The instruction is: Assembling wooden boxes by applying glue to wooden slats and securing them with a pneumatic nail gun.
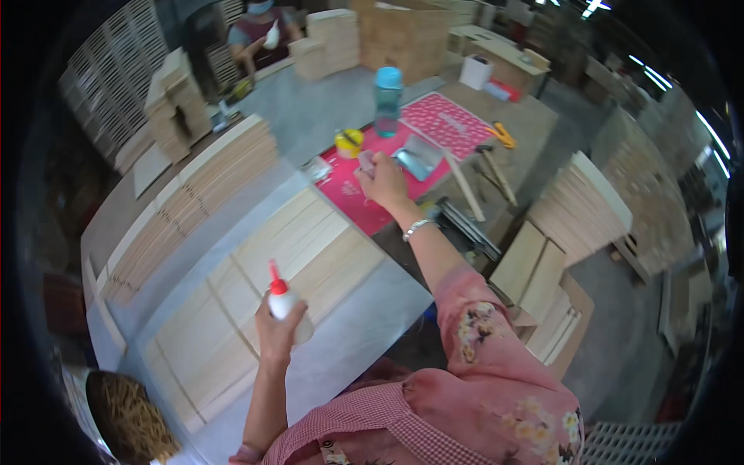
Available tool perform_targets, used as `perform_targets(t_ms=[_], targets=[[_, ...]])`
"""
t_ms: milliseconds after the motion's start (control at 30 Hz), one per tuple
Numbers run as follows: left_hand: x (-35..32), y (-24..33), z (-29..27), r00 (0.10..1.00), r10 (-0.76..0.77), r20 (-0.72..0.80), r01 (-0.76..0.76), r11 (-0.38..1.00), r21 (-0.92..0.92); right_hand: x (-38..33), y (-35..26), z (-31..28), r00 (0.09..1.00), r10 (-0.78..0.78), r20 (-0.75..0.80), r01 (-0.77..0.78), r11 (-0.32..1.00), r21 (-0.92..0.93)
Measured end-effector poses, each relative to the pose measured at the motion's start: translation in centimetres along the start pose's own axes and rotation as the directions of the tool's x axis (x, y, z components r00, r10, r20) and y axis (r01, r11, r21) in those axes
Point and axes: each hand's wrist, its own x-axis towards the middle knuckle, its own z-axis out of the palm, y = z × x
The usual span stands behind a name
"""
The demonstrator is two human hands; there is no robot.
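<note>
Gripping a red-tipped white bottle [284, 303] are the left fingers [264, 316].

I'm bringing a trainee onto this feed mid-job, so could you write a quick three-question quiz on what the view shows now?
1. What colour is the nozzle of the white bottle in the person's left hand? A) green B) red C) black
2. True or false: in the picture, the right hand is over the stack of boards at the far left.
3. Short answer: what stands upright just right of the round yellow item?

Key:
1. B, red.
2. False; it is over the pink mat.
3. A translucent blue water bottle.
</note>
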Motion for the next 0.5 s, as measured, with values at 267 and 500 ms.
perform_targets(t_ms=[267, 500], targets=[[-0.1, 0.6, -0.8, 1.000, -0.018, -0.015, 0.000, 0.641, -0.767, -20.8, -9.1, 6.4, 0.847, -0.500, 0.180, 0.269, 0.695, 0.666], [-2.0, -1.0, -4.0, 0.988, 0.060, -0.141, -0.147, 0.624, -0.768, -27.8, -16.9, 8.3, 0.892, -0.274, 0.360, -0.205, 0.467, 0.860]])
